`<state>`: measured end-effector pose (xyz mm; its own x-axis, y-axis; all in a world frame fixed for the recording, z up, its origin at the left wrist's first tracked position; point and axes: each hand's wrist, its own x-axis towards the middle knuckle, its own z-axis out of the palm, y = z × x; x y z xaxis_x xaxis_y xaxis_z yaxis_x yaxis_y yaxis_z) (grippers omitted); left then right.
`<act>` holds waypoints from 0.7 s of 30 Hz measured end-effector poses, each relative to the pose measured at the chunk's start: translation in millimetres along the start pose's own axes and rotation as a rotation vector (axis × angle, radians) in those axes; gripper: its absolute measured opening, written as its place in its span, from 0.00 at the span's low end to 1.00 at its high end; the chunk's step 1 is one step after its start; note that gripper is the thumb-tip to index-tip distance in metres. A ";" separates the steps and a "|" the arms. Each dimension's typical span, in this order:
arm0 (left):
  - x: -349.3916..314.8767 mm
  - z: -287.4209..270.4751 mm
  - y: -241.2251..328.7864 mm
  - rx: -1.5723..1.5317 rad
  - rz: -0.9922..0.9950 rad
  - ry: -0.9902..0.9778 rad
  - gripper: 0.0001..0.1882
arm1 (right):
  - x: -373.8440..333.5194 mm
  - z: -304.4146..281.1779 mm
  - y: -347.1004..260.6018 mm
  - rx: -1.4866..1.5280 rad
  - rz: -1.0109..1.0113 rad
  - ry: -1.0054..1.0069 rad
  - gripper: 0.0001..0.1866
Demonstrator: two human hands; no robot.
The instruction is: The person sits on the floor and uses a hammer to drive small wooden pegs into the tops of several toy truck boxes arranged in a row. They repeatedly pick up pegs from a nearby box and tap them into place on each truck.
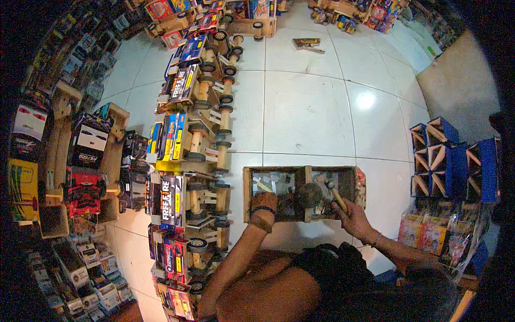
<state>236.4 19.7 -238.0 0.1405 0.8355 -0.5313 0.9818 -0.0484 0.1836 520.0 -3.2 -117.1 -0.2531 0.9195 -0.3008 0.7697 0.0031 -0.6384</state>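
Note:
A wooden box [308, 177] with a divider stands on the floor in front of me, small pale and dark pieces [263, 181] lying in its left part. My left hand [265, 203] reaches down into that part, a dark band and a wider brown one round its wrist. Its fingertips are too dark and small to make out. At the box's right end, my right hand [354, 217] is closed round the wooden handle of a hammer [336, 194]. The hammer's metal head points up and left over the right part. A dark round object [309, 195] sits at the divider.
A long row of toy trucks [171, 198] with printed sides and black wheels runs along my left. More toy trucks [88, 145] stand farther left. A staple gun [308, 45] lies on the white tiles ahead. Blue boxes [434, 161] are stacked at right, above plastic-wrapped printed sheets [429, 233].

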 end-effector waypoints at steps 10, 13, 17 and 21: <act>-45.3 -88.3 -34.2 -0.753 0.317 -0.031 0.08 | 46.2 -47.3 -33.8 0.225 0.110 0.119 0.16; -72.7 -105.1 -36.9 -1.016 0.293 -0.004 0.13 | 61.6 -65.3 -75.4 0.310 0.021 0.123 0.16; -120.9 -138.0 -39.2 -1.283 0.208 -0.035 0.13 | 73.6 -61.3 -147.2 0.374 -0.057 -0.052 0.18; -184.3 -183.3 -48.1 -1.457 0.175 0.115 0.11 | 75.2 -47.6 -217.7 0.398 -0.115 -0.470 0.17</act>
<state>139.9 -31.6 2.6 0.1620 0.9184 -0.3610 -0.0484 0.3728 0.9267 361.2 84.0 33.0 -0.6219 0.6505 -0.4360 0.4679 -0.1377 -0.8730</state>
